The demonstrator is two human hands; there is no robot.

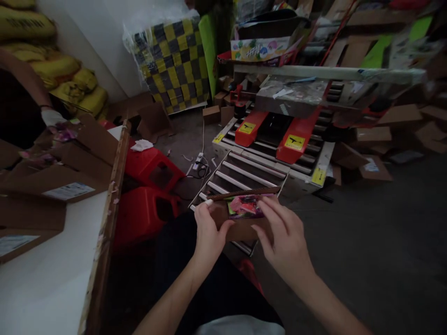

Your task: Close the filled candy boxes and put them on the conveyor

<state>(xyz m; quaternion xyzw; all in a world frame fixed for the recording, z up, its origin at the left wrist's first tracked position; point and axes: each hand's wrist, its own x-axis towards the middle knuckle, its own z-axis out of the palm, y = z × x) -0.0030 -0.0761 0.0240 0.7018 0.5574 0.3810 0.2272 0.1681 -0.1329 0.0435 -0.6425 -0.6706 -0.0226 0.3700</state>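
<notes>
The left hand [209, 229] curls its fingers round the left end of a small brown cardboard box [243, 229], thumb pressed on its front. The right hand [283, 242] clasps the right end, fingers spread over the top. The box holds a pink printed packet [244, 207] and sits at the near end of a grey metal roller conveyor [244, 172]. Red plastic stools [146, 167] stand to the left, and a yellow-and-grey chequered bundle [174, 60] stands beyond them.
</notes>
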